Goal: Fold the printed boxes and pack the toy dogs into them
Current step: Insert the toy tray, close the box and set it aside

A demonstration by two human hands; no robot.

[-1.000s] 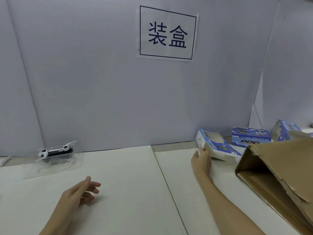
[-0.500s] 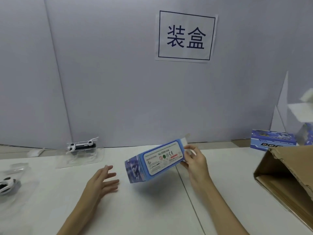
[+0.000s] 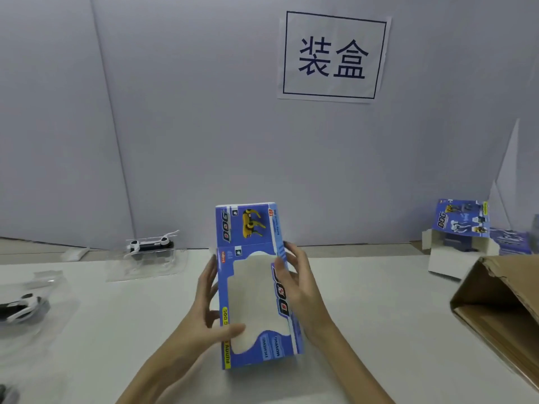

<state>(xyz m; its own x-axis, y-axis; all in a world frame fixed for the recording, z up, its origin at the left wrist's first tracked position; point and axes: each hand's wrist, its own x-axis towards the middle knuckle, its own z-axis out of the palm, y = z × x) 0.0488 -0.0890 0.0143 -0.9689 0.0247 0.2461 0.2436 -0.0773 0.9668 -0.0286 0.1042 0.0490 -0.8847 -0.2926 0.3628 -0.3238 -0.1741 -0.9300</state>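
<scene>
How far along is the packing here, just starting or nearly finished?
Early on, it seems. Done: one printed box stands opened at the right, beside more stacked there; whether any is packed, I cannot tell. In hand: the left hand and right hand grip a blue box, no dog visible through its window. Left: two toy dogs still lie in clear trays.

Blue printed cardboard box (image 3: 256, 287) bearing a yellow dog picture and pale window; black-and-white toy dog (image 3: 150, 245) in clear wrap; brown corrugated carton (image 3: 501, 310); white paper sign (image 3: 334, 56) with navy characters.
</scene>
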